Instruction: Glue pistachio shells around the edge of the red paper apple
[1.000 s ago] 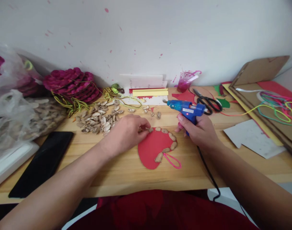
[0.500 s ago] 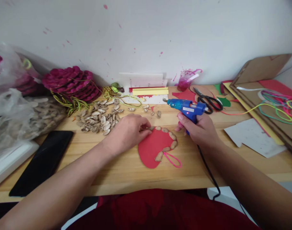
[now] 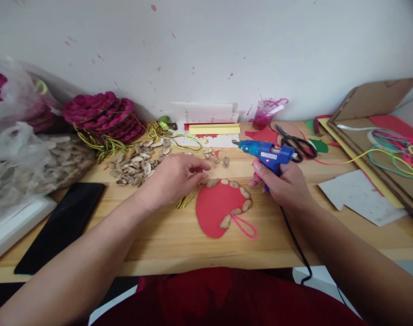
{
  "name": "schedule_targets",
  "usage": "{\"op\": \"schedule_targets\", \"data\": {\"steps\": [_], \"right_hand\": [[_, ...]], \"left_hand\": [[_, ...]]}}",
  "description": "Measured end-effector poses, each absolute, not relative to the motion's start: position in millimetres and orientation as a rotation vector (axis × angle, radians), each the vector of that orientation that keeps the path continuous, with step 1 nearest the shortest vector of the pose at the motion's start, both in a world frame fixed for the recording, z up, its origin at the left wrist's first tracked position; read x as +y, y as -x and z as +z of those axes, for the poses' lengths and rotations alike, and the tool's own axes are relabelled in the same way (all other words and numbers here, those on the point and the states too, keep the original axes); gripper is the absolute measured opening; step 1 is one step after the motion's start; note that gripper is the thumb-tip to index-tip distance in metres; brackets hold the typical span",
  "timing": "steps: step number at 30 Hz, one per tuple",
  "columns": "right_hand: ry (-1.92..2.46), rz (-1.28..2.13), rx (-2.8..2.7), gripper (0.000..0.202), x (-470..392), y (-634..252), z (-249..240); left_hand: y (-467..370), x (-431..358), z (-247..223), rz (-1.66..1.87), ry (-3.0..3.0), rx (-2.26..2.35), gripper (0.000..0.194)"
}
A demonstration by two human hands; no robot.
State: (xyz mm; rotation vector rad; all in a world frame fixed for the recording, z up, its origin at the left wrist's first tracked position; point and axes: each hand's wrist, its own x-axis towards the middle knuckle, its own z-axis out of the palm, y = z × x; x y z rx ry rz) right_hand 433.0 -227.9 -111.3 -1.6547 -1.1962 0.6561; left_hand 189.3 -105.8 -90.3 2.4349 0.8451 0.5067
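A red heart-shaped cutout lies on the wooden table, with several peanut shells along part of its edge and a pink cord loop at its notch. Just beyond the heart's upper left edge hovers my left hand, its thumb and fingers apart and nothing visible between them. One shell sits on the edge by its fingertips. My right hand grips a blue hot glue gun, nozzle pointing left, its small red light lit. Yellow-green strings show under my left hand.
Behind my left hand is a pile of peanut shells. Further left are a bag of shells, a stack of magenta pieces and a black phone. Scissors, a stained cup and cardboard stand right.
My left hand has let go of the shell at the heart's upper left edge and drawn back leftward, fingers parting. My right hand keeps the glue gun in nearly the same place.
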Motion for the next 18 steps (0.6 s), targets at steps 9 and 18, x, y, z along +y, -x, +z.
{"op": "schedule_targets", "data": {"steps": [9,18], "right_hand": [[1.664,0.659,-1.197,0.029,-227.8,-434.2,-111.6],[1.648,0.663,-1.197,0.027,-229.0,-434.1,-112.1]], "left_hand": [[-198.2,-111.5,-95.0,0.243,-2.524,0.762,0.021],[-200.1,-113.3,-93.9,0.21,-2.505,0.781,0.024]]}}
